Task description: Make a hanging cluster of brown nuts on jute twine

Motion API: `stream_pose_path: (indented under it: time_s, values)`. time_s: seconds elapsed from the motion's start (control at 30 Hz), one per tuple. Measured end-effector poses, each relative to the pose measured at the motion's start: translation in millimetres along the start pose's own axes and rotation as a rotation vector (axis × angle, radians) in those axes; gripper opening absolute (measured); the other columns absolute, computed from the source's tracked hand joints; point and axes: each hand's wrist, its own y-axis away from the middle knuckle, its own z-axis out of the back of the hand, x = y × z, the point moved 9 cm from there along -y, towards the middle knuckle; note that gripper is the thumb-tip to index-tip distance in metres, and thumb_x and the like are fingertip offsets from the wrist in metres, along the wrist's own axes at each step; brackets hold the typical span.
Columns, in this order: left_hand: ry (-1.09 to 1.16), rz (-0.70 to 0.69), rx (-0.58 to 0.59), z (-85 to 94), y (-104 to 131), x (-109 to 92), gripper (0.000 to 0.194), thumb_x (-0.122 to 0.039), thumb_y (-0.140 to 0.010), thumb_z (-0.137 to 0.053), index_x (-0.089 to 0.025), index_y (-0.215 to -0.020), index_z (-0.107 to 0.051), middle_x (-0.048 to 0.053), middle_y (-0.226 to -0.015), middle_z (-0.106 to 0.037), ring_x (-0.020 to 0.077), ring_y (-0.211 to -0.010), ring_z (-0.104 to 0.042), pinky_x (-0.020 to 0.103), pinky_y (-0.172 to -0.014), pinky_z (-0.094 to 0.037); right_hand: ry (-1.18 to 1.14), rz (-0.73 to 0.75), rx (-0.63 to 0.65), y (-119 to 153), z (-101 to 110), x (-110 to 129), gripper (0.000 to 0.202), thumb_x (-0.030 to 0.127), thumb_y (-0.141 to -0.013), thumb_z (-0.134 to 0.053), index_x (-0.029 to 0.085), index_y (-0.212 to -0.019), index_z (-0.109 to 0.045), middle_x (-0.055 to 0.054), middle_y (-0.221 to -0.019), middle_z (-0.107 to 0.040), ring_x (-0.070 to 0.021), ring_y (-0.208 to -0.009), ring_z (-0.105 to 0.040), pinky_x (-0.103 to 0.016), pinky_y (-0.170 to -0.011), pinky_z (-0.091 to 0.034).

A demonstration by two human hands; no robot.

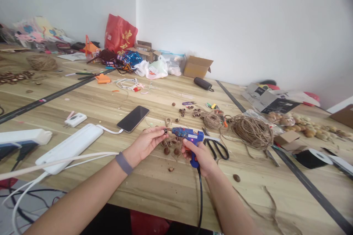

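My right hand (202, 156) grips a blue hot glue gun (195, 136) by its handle. A small light glows on the gun's side, and a pale glue stick (211, 138) pokes from its rear. Between the fingertips of my left hand (149, 141) is a small dark brown nutshell-like piece (166, 131), right at the gun's nozzle. Whether nozzle and piece touch, I cannot tell. Below the hands lie round brown nuts (166, 151) and tangled twine, partly hidden. Black-handled scissors (217, 148) rest just behind the gun.
A black phone (133, 119) on a charging cable and a white power strip (68, 148) lie left. Twine coils (252, 131), a cardboard box (197, 67) and a red bag (120, 35) stand farther off. The gun's black cord (200, 194) drops over the table's front edge.
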Motion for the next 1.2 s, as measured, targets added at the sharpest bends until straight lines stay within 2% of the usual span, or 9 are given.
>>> stream_pose_path:
  time_s: [0.23,0.4,0.8,1.0,1.2]
  values:
    - [-0.027,-0.013,0.031,0.8,-2.2,0.9,0.013,-0.001,-0.078,-0.069,-0.013,-0.081,-0.07,0.002,-0.083,-0.073,0.0097,-0.073,-0.07,0.018,-0.081,-0.056,0.029,0.039,-0.014,1.1,0.4,4.5,0.049,0.063,-0.058,-0.082,0.019,-0.06,-0.06,0.0,-0.057,-0.063,-0.0093,-0.049,-0.05,-0.023,-0.051,-0.04]
    - [-0.019,-0.009,0.023,0.3,-0.8,0.5,0.013,0.001,-0.08,-0.066,-0.012,-0.08,-0.071,0.004,-0.084,-0.073,0.01,-0.073,-0.069,0.019,-0.081,-0.055,0.058,0.043,-0.034,3.0,-0.4,7.4,0.051,0.064,-0.056,-0.082,0.019,-0.057,-0.058,0.001,-0.054,-0.061,-0.0087,-0.048,-0.048,-0.023,-0.049,-0.036]
    - [-0.002,0.005,-0.003,-0.5,1.7,0.2,0.014,0.001,-0.078,-0.067,-0.012,-0.08,-0.071,0.003,-0.081,-0.073,0.0097,-0.071,-0.069,0.018,-0.078,-0.056,0.071,0.064,-0.045,1.7,2.1,5.6,0.047,0.061,-0.064,-0.078,0.02,-0.058,-0.057,0.002,-0.054,-0.059,-0.0083,-0.047,-0.045,-0.023,-0.048,-0.032]
    - [-0.003,0.007,-0.021,1.0,1.8,-0.3,0.015,0.002,-0.08,-0.065,-0.012,-0.08,-0.071,0.004,-0.083,-0.074,0.0102,-0.072,-0.069,0.02,-0.082,-0.056,0.085,0.052,-0.057,2.1,2.4,4.9,0.051,0.064,-0.06,-0.079,0.019,-0.057,-0.055,0.002,-0.052,-0.056,-0.0074,-0.045,-0.043,-0.022,-0.046,-0.03]
    - [-0.008,0.003,0.001,0.3,1.2,-0.4,0.013,0.001,-0.077,-0.069,-0.012,-0.08,-0.07,0.003,-0.081,-0.073,0.0102,-0.071,-0.07,0.018,-0.079,-0.057,0.091,0.055,-0.073,2.3,2.5,6.3,0.052,0.064,-0.059,-0.08,0.02,-0.056,-0.053,0.003,-0.05,-0.054,-0.007,-0.044,-0.041,-0.022,-0.045,-0.029]
